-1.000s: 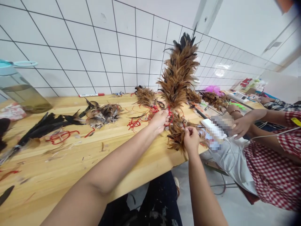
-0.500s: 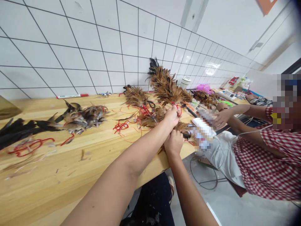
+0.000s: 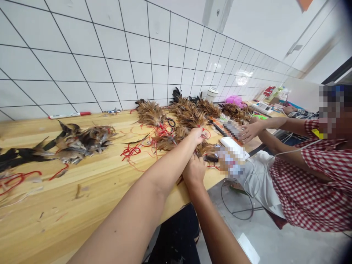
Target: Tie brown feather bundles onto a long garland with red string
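My left hand (image 3: pixel 197 136) is closed on the base of a long brown feather bundle (image 3: pixel 189 113) bound with red string, which lies low over the wooden table (image 3: pixel 90 187). Just below it, my right hand (image 3: pixel 194 171) is closed around the lower part of the same feather mass (image 3: pixel 206 150) at the table's near edge. Loose red string (image 3: pixel 132 151) lies to the left of my hands.
Dark and grey feather piles (image 3: pixel 79 137) and more red string (image 3: pixel 13 179) lie on the left. A marker (image 3: pixel 68 115) lies by the tiled wall. A person in a red checked shirt (image 3: pixel 310 183) sits at right, a hand (image 3: pixel 249 131) reaching over white devices (image 3: pixel 233 146).
The tall brown feather bundle, held upright a second ago, has been lowered onto the table. My right hand has moved up close under my left. The view has shifted right.
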{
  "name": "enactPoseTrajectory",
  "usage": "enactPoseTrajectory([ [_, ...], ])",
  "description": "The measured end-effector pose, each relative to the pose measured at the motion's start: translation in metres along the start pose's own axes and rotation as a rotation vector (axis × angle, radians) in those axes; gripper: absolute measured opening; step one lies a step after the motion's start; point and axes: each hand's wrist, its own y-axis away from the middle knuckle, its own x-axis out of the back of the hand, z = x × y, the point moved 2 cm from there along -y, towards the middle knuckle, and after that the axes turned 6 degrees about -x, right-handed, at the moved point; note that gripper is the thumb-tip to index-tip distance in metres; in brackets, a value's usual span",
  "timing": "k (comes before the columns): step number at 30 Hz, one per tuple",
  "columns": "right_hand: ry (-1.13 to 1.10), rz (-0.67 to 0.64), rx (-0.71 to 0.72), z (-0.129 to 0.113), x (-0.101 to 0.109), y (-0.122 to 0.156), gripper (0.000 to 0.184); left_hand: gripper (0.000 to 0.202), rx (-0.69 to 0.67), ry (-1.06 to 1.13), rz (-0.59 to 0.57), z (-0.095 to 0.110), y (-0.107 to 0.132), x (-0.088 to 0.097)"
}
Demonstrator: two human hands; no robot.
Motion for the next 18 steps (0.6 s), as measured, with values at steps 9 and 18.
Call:
enactPoseTrajectory([
  [9,-0.018,0.055,0.028,0.001,-0.007,0.0,0.032,0.019,0.045,-0.248,0.001,0.01,0.008,0.01],
  [18,-0.002,0.063,0.04,0.002,-0.009,0.0,0.028,0.016,-0.101,-0.405,-0.11,0.022,0.041,0.015],
])
